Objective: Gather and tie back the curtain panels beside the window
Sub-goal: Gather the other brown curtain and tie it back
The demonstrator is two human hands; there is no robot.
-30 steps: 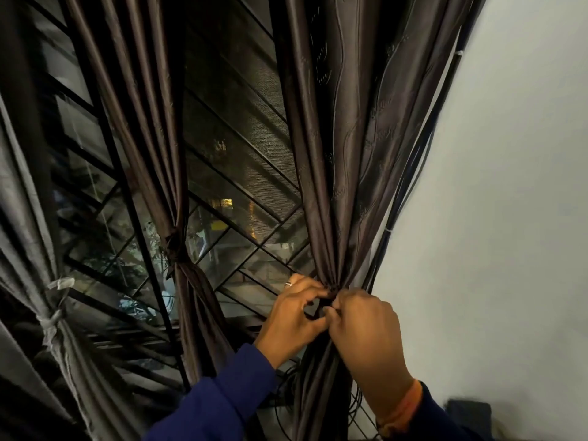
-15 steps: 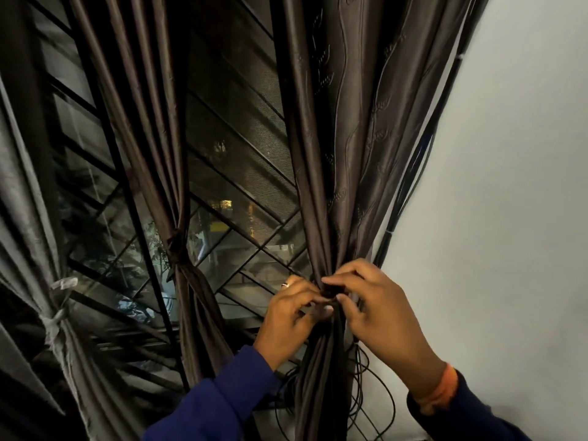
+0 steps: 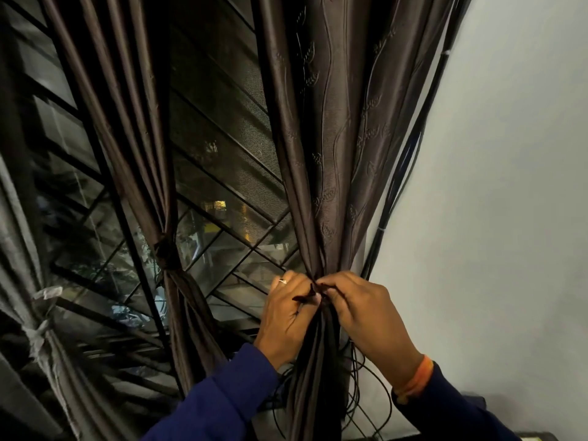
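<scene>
1. Since half a second ago: right hand (image 3: pixel 366 316) has dropped lower and closed in on the gather point; left hand (image 3: pixel 291 316) barely shifted. A dark tie strip (image 3: pixel 307 294) now shows between the two hands.
2. Task thing: right-side brown curtain panel (image 3: pixel 327 154), bunched to a narrow waist just above the knuckles, hanging close to the wall (image 3: pixel 509 186). Long axis runs near vertical, fanning out upward and falling straight below the hands.
3. Fingers: left fingers (image 3: pixel 305 300) curled, pinching the tie strip against the bunched cloth. Right fingers (image 3: pixel 331 289) curled onto the same spot, appear to pinch the other end; exact grip is hidden by the fabric.
4. Key relation: tie sits directly between both sets of fingertips, across the panel's axis. Both hands equally near, one each side of the waist. My read: next pull goes outward, left and right, perpendicular to the hang.
5. Middle panel (image 3: pixel 165 253) is already knotted; far-left grey panel (image 3: pixel 38 332) tied with a pale strip.
6. Risk, as a guess: loose black cables (image 3: pixel 366 393) hang right behind the bunch and could get caught in the knot.
</scene>
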